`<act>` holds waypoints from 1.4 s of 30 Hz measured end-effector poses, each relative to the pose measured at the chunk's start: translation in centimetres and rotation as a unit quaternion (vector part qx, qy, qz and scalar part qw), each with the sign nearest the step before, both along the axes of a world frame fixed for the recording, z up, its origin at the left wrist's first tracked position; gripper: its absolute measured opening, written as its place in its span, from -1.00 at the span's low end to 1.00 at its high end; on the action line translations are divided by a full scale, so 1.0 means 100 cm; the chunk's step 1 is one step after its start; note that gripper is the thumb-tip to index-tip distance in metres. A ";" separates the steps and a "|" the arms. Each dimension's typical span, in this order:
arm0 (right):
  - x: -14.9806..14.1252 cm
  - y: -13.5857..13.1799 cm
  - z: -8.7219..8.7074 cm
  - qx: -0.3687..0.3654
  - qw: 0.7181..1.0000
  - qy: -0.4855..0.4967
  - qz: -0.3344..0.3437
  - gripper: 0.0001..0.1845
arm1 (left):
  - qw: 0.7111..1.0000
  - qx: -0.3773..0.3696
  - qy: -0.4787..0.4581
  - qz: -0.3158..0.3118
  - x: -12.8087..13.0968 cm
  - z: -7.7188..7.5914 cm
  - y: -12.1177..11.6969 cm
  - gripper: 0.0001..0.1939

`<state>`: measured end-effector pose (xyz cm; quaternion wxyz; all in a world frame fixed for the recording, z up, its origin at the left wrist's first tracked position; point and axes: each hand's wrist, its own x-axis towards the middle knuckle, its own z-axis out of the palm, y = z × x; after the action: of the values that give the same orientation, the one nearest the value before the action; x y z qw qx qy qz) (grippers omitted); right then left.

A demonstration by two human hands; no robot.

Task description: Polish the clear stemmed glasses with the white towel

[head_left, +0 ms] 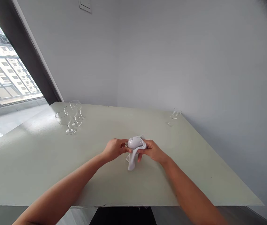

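Above the near middle of the table, a wine glass (134,142) lies sideways between my hands, with its rounded bowl catching the light. My left hand (117,147) is closed at the stem side of the glass, thumb and fingers pinching it. A white cloth (132,159) wraps around the bowl and hangs down below it. On the other side, my right hand (151,150) grips the cloth against the glass, its fingers partly hidden behind the fabric. The rim of this glass is covered by the cloth.
Three clear wine glasses (70,131) stand upright in a group at the table's back left. Another wine glass (174,115) stands near the back right edge. The pale table (100,184) meets grey walls behind and right. A window (4,62) is at left.
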<state>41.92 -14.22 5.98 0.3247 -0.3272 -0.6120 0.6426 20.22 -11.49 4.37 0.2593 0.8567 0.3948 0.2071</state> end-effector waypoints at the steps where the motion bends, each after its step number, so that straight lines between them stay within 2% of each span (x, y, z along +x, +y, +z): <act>1: 0.005 -0.001 0.005 0.002 0.999 -0.022 0.030 -0.70 | 0.994 -0.097 -0.011 -0.059 0.000 0.002 -0.001 -0.52; 2: 0.009 -0.002 0.009 -0.002 0.998 -0.035 0.053 -0.70 | 0.979 -0.172 -0.017 -0.111 0.001 0.003 -0.002 -0.46; 3: 0.012 -0.001 0.011 -0.008 0.997 -0.041 0.063 -0.69 | 0.968 -0.209 -0.019 -0.137 0.002 0.005 -0.004 -0.44; 4: 0.013 0.000 0.010 -0.013 0.998 -0.040 0.055 -0.68 | 0.971 -0.200 -0.022 -0.125 0.003 0.006 -0.006 -0.45; 5: 0.012 0.001 0.007 -0.014 0.999 -0.030 0.031 -0.68 | 0.986 -0.147 -0.024 -0.081 0.005 0.006 -0.008 -0.50; 6: 0.009 0.003 0.003 -0.015 1.000 -0.012 -0.005 -0.68 | 0.998 -0.060 -0.025 -0.021 0.007 0.006 -0.010 -0.58; 7: 0.005 0.005 -0.002 -0.020 0.999 0.011 -0.041 -0.67 | 0.998 0.042 -0.022 0.038 0.009 0.005 -0.012 -0.66; 9: -0.003 0.008 -0.012 -0.041 0.993 0.065 -0.090 -0.67 | 0.971 0.213 -0.005 0.109 0.012 0.003 -0.013 -0.73; 10: -0.007 0.009 -0.015 -0.053 0.990 0.088 -0.096 -0.66 | 0.959 0.259 0.006 0.116 0.013 0.002 -0.013 -0.76; 11: -0.009 0.009 -0.017 -0.060 0.989 0.102 -0.090 -0.65 | 0.955 0.274 0.013 0.114 0.013 0.001 -0.012 -0.80; 12: -0.009 0.009 -0.017 -0.058 0.990 0.105 -0.075 -0.63 | 0.959 0.260 0.012 0.116 0.012 0.000 -0.010 -0.82; 13: -0.008 0.008 -0.015 -0.048 0.993 0.096 -0.055 -0.63 | 0.970 0.216 0.004 0.116 0.010 0.000 -0.008 -0.81; 15: 0.000 0.005 -0.006 -0.022 0.998 0.055 0.001 -0.63 | 0.995 0.051 -0.021 0.078 0.007 -0.001 -0.004 -0.71; 16: 0.005 0.003 -0.001 -0.014 0.999 0.033 0.034 -0.64 | 0.998 -0.049 -0.034 0.036 0.005 0.000 -0.002 -0.65; 18: 0.016 0.001 0.007 -0.014 0.996 0.005 0.091 -0.67 | 0.974 -0.211 -0.052 -0.068 0.003 0.000 -0.002 -0.54; 19: 0.019 0.001 0.009 -0.016 0.994 0.002 0.105 -0.68 | 0.960 -0.251 -0.057 -0.110 0.003 0.001 -0.002 -0.49; 20: 0.021 0.002 0.009 -0.018 0.994 0.002 0.106 -0.68 | 0.957 -0.256 -0.059 -0.126 0.003 0.001 -0.003 -0.47; 21: 0.020 0.003 0.007 -0.018 0.996 0.005 0.092 -0.69 | 0.966 -0.225 -0.058 -0.111 0.004 0.001 -0.004 -0.48; 22: 0.018 0.005 0.003 -0.019 0.998 0.010 0.064 -0.69 | 0.983 -0.160 -0.052 -0.072 0.005 0.002 -0.005 -0.54; 24: 0.008 0.008 -0.008 -0.028 0.999 0.037 -0.022 -0.70 | 0.999 0.033 -0.018 0.028 0.007 0.002 -0.007 -0.71; 26: -0.004 0.010 -0.019 -0.059 0.988 0.092 -0.105 -0.72 | 0.971 0.218 0.034 0.098 0.009 0.002 -0.010 -0.77; 27: -0.010 0.010 -0.024 -0.078 0.981 0.125 -0.129 -0.73 | 0.952 0.281 0.059 0.105 0.010 0.002 -0.010 -0.78; 29: -0.018 0.009 -0.029 -0.114 0.972 0.167 -0.121 -0.72 | 0.926 0.355 0.091 0.096 0.009 0.002 -0.011 -0.83; 32: -0.023 0.004 -0.031 -0.130 0.981 0.137 -0.041 -0.65 | 0.908 0.399 0.105 0.072 0.004 0.005 -0.007 -0.81; 33: -0.024 0.002 -0.030 -0.122 0.986 0.111 -0.023 -0.62 | 0.908 0.400 0.109 0.061 0.002 0.006 -0.006 -0.80; 35: -0.024 0.000 -0.029 -0.086 0.994 0.059 -0.034 -0.63 | 0.919 0.378 0.109 0.034 -0.002 0.009 -0.002 -0.82; 38: -0.021 -0.002 -0.026 0.018 0.997 -0.016 -0.073 -0.78 | 0.956 0.281 0.086 0.016 -0.006 0.012 0.002 -0.83; 40: -0.014 -0.003 -0.019 0.078 0.994 -0.059 -0.045 -0.83 | 0.987 0.144 0.070 0.007 -0.007 0.015 0.002 -0.77; 42: -0.005 -0.004 -0.012 0.081 0.994 -0.074 0.024 -0.82 | 0.996 -0.049 0.057 -0.053 -0.008 0.019 0.001 -0.67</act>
<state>41.40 -14.61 4.82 0.2883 -0.3313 -0.6918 0.5732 19.43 -11.35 6.22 0.2891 0.8731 0.3723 0.1245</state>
